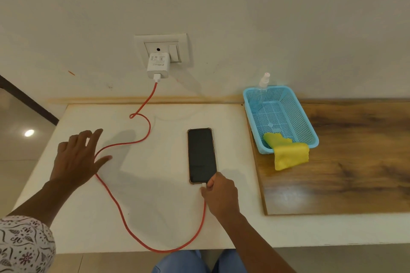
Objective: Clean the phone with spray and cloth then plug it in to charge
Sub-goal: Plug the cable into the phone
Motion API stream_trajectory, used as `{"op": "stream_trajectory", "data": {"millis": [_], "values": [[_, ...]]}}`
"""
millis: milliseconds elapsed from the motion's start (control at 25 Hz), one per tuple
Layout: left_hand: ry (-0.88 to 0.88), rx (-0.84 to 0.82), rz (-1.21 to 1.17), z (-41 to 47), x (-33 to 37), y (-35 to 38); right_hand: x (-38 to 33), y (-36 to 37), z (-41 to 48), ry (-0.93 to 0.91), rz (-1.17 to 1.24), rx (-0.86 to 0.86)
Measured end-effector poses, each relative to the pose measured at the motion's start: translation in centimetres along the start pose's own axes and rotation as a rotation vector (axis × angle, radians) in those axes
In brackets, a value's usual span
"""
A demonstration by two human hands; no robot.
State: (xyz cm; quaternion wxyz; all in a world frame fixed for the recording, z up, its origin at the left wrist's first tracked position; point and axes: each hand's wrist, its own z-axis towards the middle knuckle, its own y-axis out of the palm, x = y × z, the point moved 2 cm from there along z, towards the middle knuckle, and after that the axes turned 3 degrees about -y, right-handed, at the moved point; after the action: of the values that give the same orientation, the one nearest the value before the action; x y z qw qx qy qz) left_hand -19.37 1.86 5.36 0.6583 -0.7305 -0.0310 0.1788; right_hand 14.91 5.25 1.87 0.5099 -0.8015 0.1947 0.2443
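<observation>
Our right hand [218, 193] pinches the cable [124, 219] plug at the phone [201, 154]. Our left hand [78, 157] hovers, fingers spread, holding nothing.

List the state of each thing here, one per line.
phone: flat on the table, screen dark.
cable: runs from the charger to the phone's near end.
charger: plugged into the wall socket.
spray bottle: leaning in the basket's far corner.
cloth: draped over the basket's near rim.
left hand: open, fingers spread.
right hand: pinches the cable at the phone.
</observation>
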Motion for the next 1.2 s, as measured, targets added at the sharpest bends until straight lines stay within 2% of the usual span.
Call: {"op": "stream_trajectory", "data": {"millis": [160, 320, 400, 480, 560, 640, 720, 800, 960, 1200], "values": [[0.091, 0.01, -0.048, -0.8, 0.6, -0.6, -0.1, -0.1, -0.1, -0.006, 0.001, -0.003], [0.023, 0.141, -0.225, -2.1, 3.1, -2.1, -0.2, -0.2, -0.1, -0.011, -0.03, -0.042], [-0.001, 0.213, -0.333, -3.4, 5.1, -2.9, -0.8, -0.9, 0.0, -0.031, -0.141, -0.06], [-0.012, 0.273, -0.422, -4.9, 7.8, -3.6, -2.7, -2.7, 1.1, -0.112, -0.222, 0.064], [-0.019, 0.283, -0.503, -6.1, 10.6, -3.9, -6.3, -5.3, 3.1, -0.277, -0.164, 0.253], [-0.042, 0.246, -0.55, -6.5, 13.0, -3.8, -10.7, -7.2, 6.1, -0.463, -0.234, 0.349], [-0.087, 0.158, -0.577, -6.2, 15.0, -3.6, -14.3, -8.3, 8.8, -0.543, -0.397, 0.421], [-0.128, -0.001, -0.528, -5.7, 16.5, -3.0, -16.2, -8.7, 11.0, -0.555, -0.541, 0.487], [-0.128, -0.209, -0.412, -4.8, 18.0, -1.5, -16.4, -8.3, 14.1, -0.545, -0.699, 0.545], [-0.092, -0.301, -0.351, -4.5, 18.9, 0.0, -15.8, -7.8, 16.3, -0.524, -0.874, 0.558]]}}
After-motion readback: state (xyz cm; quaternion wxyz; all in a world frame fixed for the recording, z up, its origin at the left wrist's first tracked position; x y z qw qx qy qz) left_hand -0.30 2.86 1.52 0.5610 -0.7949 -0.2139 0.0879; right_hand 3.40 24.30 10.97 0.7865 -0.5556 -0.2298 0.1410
